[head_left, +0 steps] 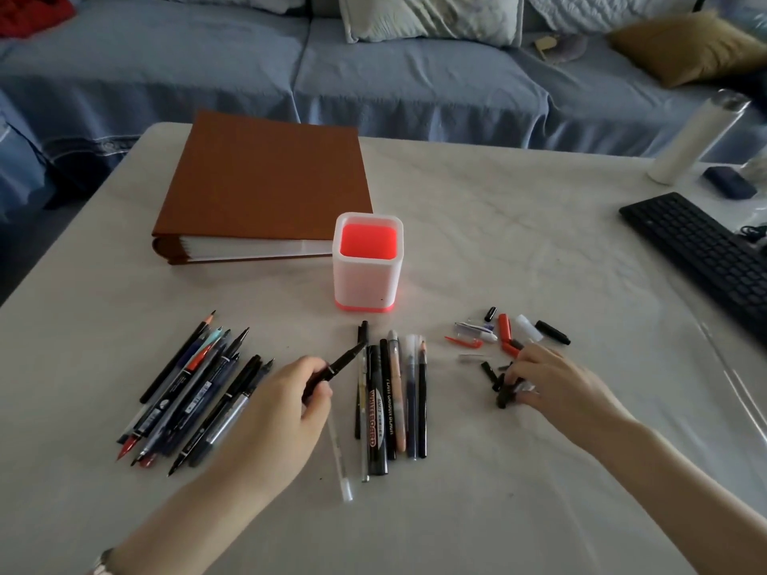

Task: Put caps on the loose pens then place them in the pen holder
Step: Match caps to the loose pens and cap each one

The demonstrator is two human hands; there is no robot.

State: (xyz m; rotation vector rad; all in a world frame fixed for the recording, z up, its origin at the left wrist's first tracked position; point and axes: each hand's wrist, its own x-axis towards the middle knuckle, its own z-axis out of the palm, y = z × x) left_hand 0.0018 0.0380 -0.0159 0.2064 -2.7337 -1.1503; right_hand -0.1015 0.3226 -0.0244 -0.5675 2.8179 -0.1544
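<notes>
Left hand [290, 404] holds a slim black pen [341, 362], pointed tip uncapped.

A pale surface [519, 226] with faint veining spreads under dim, soft light. Well beyond the left grip [286, 404] and the right grip [556, 379], a blue-covered sofa [207, 68] runs across the back. Far past the right grip lie pale cushions [431, 14] and a mustard cushion [685, 47]; far past the left grip, a red cloth [33, 10].
</notes>
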